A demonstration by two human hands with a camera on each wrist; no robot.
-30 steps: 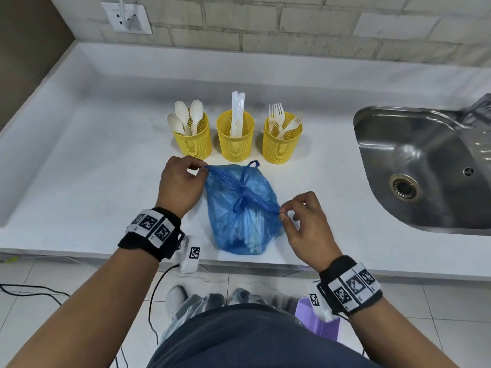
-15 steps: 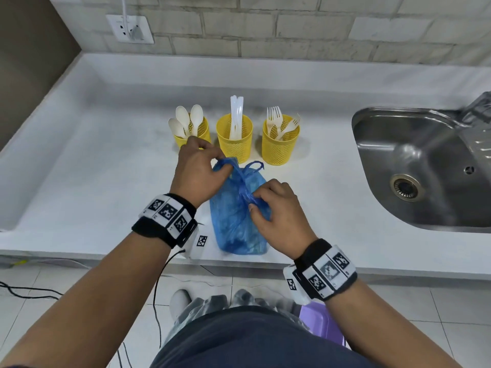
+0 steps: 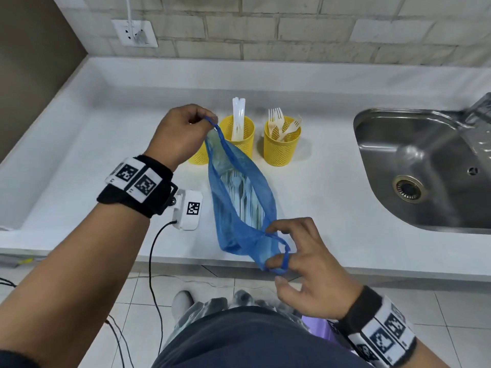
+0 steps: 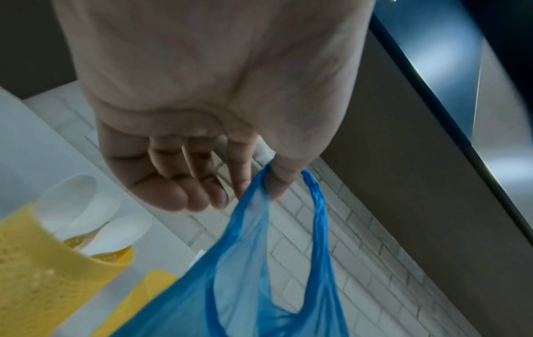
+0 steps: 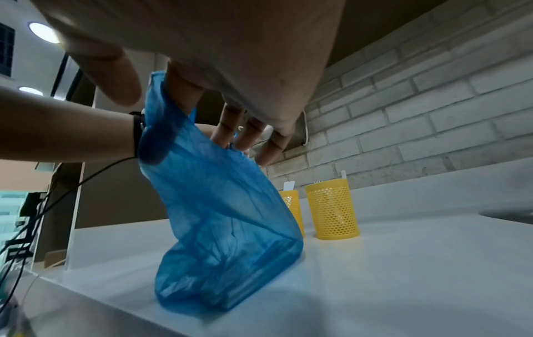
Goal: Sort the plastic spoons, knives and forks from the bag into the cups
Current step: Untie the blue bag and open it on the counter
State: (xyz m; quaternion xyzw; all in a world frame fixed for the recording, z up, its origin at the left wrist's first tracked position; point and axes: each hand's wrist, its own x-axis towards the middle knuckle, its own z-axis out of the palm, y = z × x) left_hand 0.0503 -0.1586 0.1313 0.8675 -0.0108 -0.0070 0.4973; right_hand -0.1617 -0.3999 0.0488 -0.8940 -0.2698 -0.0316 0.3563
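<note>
A blue plastic bag (image 3: 233,235) stands on the white counter (image 3: 332,208), its mouth stretched open. White cutlery (image 3: 240,193) shows inside it. My left hand (image 3: 208,120) pinches one handle loop (image 4: 315,205) between thumb and forefinger, raised in front of the cups. My right hand (image 3: 276,247) holds the other handle (image 3: 284,258) near the counter's front edge, the loop hooked round a finger. Three yellow mesh cups stand behind. The spoon cup (image 4: 43,262) is mostly hidden by my left hand in the head view. The knife cup (image 3: 239,136) and the fork cup (image 3: 281,147) stand to its right.
A steel sink (image 3: 393,144) is sunk into the counter at the right. A wall socket (image 3: 134,33) with a plugged cable sits on the brick wall at the back left. The counter's front edge (image 3: 345,272) runs just under my right hand.
The hands were together at the bag's tied handles. Now they have pulled apart, left hand up and back, right hand toward me, and the bag's mouth is open.
</note>
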